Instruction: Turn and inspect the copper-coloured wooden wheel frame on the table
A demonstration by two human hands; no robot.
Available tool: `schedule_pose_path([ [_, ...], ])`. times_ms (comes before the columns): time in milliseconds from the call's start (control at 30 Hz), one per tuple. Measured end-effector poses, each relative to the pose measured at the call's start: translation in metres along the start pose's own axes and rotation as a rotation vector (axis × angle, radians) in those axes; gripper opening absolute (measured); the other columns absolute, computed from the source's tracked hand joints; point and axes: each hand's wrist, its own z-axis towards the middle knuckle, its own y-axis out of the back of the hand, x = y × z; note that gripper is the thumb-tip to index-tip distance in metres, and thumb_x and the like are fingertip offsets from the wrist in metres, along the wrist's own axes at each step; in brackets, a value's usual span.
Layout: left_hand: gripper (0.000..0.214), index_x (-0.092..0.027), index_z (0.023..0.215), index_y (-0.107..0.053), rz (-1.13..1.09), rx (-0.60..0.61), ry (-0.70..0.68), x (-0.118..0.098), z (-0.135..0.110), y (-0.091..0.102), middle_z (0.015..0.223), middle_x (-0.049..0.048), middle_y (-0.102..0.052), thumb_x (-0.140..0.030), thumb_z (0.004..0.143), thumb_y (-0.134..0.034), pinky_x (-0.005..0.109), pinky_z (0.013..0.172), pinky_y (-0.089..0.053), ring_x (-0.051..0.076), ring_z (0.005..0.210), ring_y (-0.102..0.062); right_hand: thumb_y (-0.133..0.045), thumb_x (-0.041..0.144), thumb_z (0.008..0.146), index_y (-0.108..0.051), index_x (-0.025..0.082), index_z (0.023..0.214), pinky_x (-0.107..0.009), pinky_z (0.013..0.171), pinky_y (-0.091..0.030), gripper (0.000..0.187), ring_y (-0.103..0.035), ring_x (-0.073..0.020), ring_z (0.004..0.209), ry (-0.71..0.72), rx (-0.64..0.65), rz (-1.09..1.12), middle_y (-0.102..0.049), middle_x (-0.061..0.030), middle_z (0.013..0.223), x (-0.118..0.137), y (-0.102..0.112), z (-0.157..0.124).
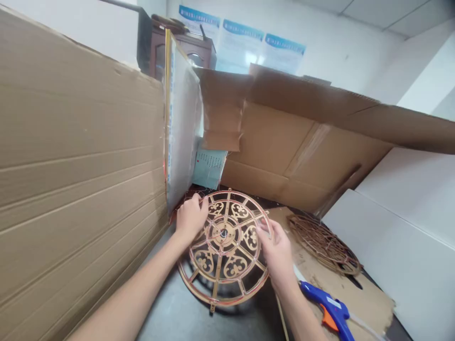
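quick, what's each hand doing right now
left hand: closed on the rim of the round wooden frame
right hand: gripping the frame's opposite rim

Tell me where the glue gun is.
In the head view the blue glue gun lies lower right on a cardboard sheet, by the right hand gripping the lattice wheel.

My left hand grips upper left rim of round gold fretwork disc; my right hand pinches right rim. Disc tilted above grey worktop. Second fretwork disc lies flat on cardboard sheet to right. Blue glue gun just beside my right wrist. Big cardboard panel stands at left, white board at right.
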Motion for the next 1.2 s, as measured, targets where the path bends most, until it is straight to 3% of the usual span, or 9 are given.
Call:
schedule_pose_path([
  [100, 0.040, -0.020, 0.100, -0.067, 0.029, 0.019, -0.005, 0.003, 0.000, -0.004, 0.098, 0.0164, -0.078, -0.045, 0.104, -0.036, 0.040, 0.080, -0.053, 0.036, 0.097, -0.075, -0.084, 0.055, 0.074, -0.072, 0.017, 0.106, -0.024, 0.054, -0.040, 0.051, -0.056, -0.0132, 0.060, -0.053, 0.063, 0.041, -0.072, -0.0037, 0.082, -0.002, -0.001, 0.000],
  [200, 0.042, -0.019, 0.102, -0.068, 0.059, 0.039, -0.007, 0.004, 0.001, -0.007, 0.099, 0.0178, -0.077, -0.046, 0.103, -0.035, 0.042, 0.081, -0.054, 0.038, 0.099, -0.075, -0.085, 0.055, 0.074, -0.071, 0.016, 0.106, -0.022, 0.045, -0.029, 0.052, -0.042, -0.0077, 0.046, -0.097, 0.080, 0.072, -0.068, -0.0002, 0.070, -0.005, -0.002, -0.001],
  [300, 0.044, -0.018, 0.104, -0.068, 0.073, 0.050, -0.001, 0.004, 0.003, -0.006, 0.100, 0.0198, -0.077, -0.047, 0.102, -0.035, 0.043, 0.081, -0.054, 0.040, 0.099, -0.075, -0.085, 0.058, 0.073, -0.069, 0.015, 0.105, -0.022, 0.046, -0.033, 0.056, -0.047, -0.0097, 0.046, -0.127, 0.082, 0.097, -0.069, -0.0017, 0.069, -0.009, -0.003, 0.001],
  [433, 0.044, -0.018, 0.102, -0.068, 0.067, 0.058, -0.004, 0.003, 0.006, -0.005, 0.099, 0.0199, -0.077, -0.047, 0.102, -0.035, 0.045, 0.081, -0.055, 0.041, 0.098, -0.075, -0.085, 0.059, 0.071, -0.067, 0.015, 0.104, -0.026, 0.059, -0.047, 0.057, -0.062, -0.0167, 0.060, -0.115, 0.090, 0.102, -0.070, -0.0027, 0.069, -0.012, -0.004, 0.003],
  [667, 0.047, -0.017, 0.106, -0.069, 0.047, 0.043, 0.001, 0.007, 0.010, -0.004, 0.102, 0.0229, -0.076, -0.050, 0.100, -0.035, 0.048, 0.086, -0.054, 0.043, 0.102, -0.073, -0.082, 0.056, 0.076, -0.068, 0.017, 0.099, -0.026, 0.060, -0.044, 0.047, -0.058, -0.0155, 0.060, -0.065, 0.072, 0.030, -0.066, 0.0007, 0.066, -0.010, -0.008, -0.003],
  [900, 0.049, -0.016, 0.101, -0.070, -0.116, 0.069, 0.012, 0.009, 0.016, -0.003, 0.102, 0.0236, -0.075, -0.054, 0.095, -0.039, 0.051, 0.090, -0.051, 0.045, 0.104, -0.071, -0.085, 0.058, 0.074, -0.069, 0.015, 0.103, -0.026, 0.062, -0.044, 0.054, -0.058, -0.0147, 0.061, -0.062, 0.055, 0.027, -0.067, -0.0005, 0.070, -0.013, -0.001, 0.003],
  [967, 0.054, -0.018, 0.091, -0.070, -0.237, 0.105, 0.035, 0.014, 0.023, -0.004, 0.100, 0.0201, -0.076, -0.061, 0.093, -0.039, 0.045, 0.084, -0.053, 0.041, 0.100, -0.071, -0.084, 0.058, 0.075, -0.070, 0.014, 0.103, -0.026, 0.064, -0.045, 0.054, -0.057, -0.0139, 0.062, -0.043, 0.038, 0.020, -0.066, 0.0000, 0.071, -0.012, 0.003, 0.006],
  [1067, 0.067, -0.017, 0.079, -0.067, -0.453, 0.207, 0.110, 0.024, 0.032, -0.008, 0.080, 0.0151, -0.074, -0.071, 0.091, -0.029, 0.035, 0.060, -0.051, 0.030, 0.070, -0.069, -0.082, 0.061, 0.076, -0.070, 0.014, 0.106, -0.027, 0.065, -0.047, 0.057, -0.060, -0.0152, 0.064, -0.014, 0.006, -0.010, -0.067, -0.0015, 0.074, -0.012, 0.005, 0.008],
  [1200, 0.073, -0.017, 0.072, -0.065, -0.694, 0.385, 0.168, 0.030, 0.030, -0.016, 0.053, 0.0054, -0.058, -0.082, 0.084, -0.034, 0.028, 0.039, -0.032, 0.016, 0.039, -0.044, -0.073, 0.063, 0.082, -0.070, 0.013, 0.107, -0.029, 0.066, -0.049, 0.056, -0.063, -0.0184, 0.068, 0.019, -0.039, -0.127, -0.070, -0.0053, 0.077, -0.013, 0.004, 0.008],
])
